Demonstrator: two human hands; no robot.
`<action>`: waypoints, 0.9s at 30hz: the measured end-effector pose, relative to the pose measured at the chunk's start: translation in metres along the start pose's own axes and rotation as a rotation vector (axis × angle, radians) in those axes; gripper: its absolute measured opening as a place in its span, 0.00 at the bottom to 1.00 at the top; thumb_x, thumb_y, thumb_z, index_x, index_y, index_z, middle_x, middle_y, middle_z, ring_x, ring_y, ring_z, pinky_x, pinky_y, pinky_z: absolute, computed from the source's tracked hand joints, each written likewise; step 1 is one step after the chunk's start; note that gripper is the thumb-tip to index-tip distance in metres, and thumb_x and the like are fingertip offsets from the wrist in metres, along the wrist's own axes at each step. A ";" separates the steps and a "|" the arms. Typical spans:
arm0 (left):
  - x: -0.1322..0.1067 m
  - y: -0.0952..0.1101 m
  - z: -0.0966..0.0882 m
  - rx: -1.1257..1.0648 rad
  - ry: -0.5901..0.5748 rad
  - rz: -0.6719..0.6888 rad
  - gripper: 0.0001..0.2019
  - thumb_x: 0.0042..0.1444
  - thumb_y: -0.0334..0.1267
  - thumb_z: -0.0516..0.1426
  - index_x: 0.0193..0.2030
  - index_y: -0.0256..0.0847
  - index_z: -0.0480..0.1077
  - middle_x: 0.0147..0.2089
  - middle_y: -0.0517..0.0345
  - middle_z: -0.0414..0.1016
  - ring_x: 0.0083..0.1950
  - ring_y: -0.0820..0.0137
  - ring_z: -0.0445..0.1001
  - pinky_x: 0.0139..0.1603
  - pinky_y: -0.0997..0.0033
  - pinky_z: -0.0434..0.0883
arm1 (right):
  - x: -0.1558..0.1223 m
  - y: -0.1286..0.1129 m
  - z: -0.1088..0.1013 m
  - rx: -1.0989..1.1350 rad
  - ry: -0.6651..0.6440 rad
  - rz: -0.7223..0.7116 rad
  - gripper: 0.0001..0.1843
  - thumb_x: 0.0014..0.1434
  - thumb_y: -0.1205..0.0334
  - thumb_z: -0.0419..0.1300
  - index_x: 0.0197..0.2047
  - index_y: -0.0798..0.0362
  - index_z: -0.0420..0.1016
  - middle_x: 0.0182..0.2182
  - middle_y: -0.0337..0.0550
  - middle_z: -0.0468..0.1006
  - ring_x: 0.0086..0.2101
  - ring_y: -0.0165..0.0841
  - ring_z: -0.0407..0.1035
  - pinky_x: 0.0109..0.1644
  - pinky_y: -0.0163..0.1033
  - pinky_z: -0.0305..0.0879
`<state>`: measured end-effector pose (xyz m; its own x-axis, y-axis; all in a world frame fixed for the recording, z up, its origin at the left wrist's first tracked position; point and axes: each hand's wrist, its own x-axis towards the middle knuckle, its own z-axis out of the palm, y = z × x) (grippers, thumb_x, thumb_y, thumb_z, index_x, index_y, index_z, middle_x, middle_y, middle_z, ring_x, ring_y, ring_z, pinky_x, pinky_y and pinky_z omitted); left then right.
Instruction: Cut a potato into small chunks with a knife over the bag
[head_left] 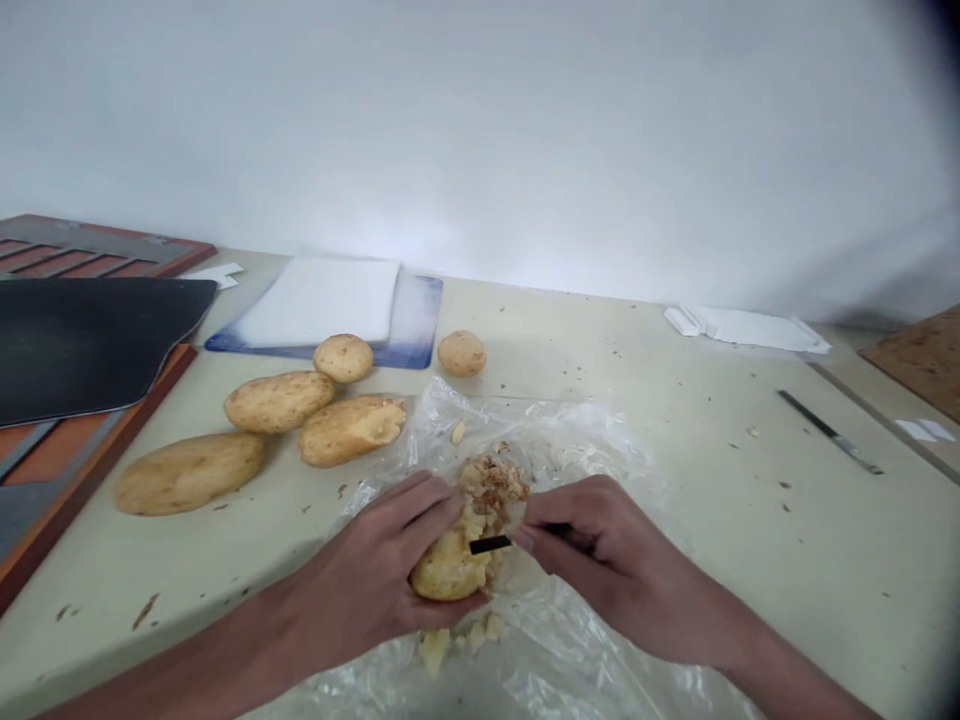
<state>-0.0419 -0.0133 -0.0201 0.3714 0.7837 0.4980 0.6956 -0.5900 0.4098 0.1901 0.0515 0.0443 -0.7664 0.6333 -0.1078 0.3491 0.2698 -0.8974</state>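
Nearest the front edge of the pale table (757, 570), the left hand (367, 570) was cupped around a broken, ragged potato (450, 565), its fingers curled closed over the potato's side and its palm beneath it. The right hand (607, 565) was nearly closed, pinching a small black blade (489, 544) whose tip lay against the potato's crumbly flesh; the rest of the tool was hidden in the hand. The two hands were close together, with the potato held between them, above a crumpled clear plastic bag (577, 660) spread across the middle of the table. Pale potato crumbs (454, 645) lay on the bag just below the hands.

Toward the left edge lay four whole potatoes, the largest (189, 473) nearest, then two more (277, 402) (351, 430) touching or nearly touching each other, and a small one (343, 358) behind them. Another small potato (461, 353) sat apart, near the far edge. Behind them lay a white cutting board (315, 300) on a blue-edged mat (412, 345). A black sheet (90, 345) rested on an orange-and-grey tray (97, 250) at the left edge. Toward the right edge lay a slim metal strip (829, 430), and white paper (750, 328) sat along the far edge.
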 end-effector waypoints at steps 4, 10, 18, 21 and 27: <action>-0.003 0.000 0.002 0.030 0.037 0.003 0.18 0.62 0.49 0.61 0.51 0.40 0.65 0.44 0.53 0.76 0.44 0.65 0.78 0.44 0.66 0.81 | 0.006 0.018 -0.001 0.176 0.028 0.098 0.21 0.67 0.58 0.62 0.24 0.53 0.61 0.21 0.31 0.55 0.23 0.25 0.47 0.25 0.37 0.42; -0.010 0.000 0.007 0.073 0.058 0.011 0.17 0.62 0.48 0.61 0.51 0.40 0.65 0.44 0.52 0.77 0.45 0.63 0.78 0.44 0.64 0.81 | 0.010 0.034 0.007 0.386 0.010 0.218 0.22 0.69 0.49 0.59 0.28 0.55 0.67 0.18 0.30 0.56 0.19 0.23 0.48 0.21 0.34 0.42; -0.004 0.000 0.007 0.098 0.070 0.017 0.16 0.65 0.49 0.58 0.50 0.38 0.65 0.40 0.52 0.76 0.44 0.62 0.78 0.42 0.64 0.82 | 0.016 0.045 0.008 0.540 -0.049 0.239 0.23 0.66 0.48 0.62 0.26 0.54 0.66 0.17 0.29 0.56 0.18 0.22 0.47 0.21 0.33 0.43; -0.004 -0.001 0.008 0.108 0.066 0.009 0.16 0.64 0.48 0.58 0.51 0.38 0.65 0.41 0.52 0.76 0.43 0.62 0.78 0.41 0.63 0.83 | 0.016 0.044 0.005 0.512 -0.045 0.243 0.22 0.64 0.52 0.65 0.24 0.55 0.66 0.17 0.29 0.55 0.19 0.22 0.48 0.21 0.33 0.41; -0.005 0.000 0.008 0.129 0.072 0.025 0.16 0.64 0.47 0.58 0.51 0.38 0.66 0.39 0.53 0.76 0.43 0.62 0.78 0.42 0.62 0.83 | 0.013 0.040 0.001 0.469 -0.031 0.240 0.23 0.66 0.50 0.62 0.25 0.54 0.66 0.17 0.29 0.56 0.18 0.23 0.47 0.21 0.34 0.41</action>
<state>-0.0390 -0.0154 -0.0291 0.3481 0.7501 0.5623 0.7617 -0.5760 0.2968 0.1934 0.0702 0.0061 -0.7122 0.6139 -0.3403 0.2436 -0.2384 -0.9401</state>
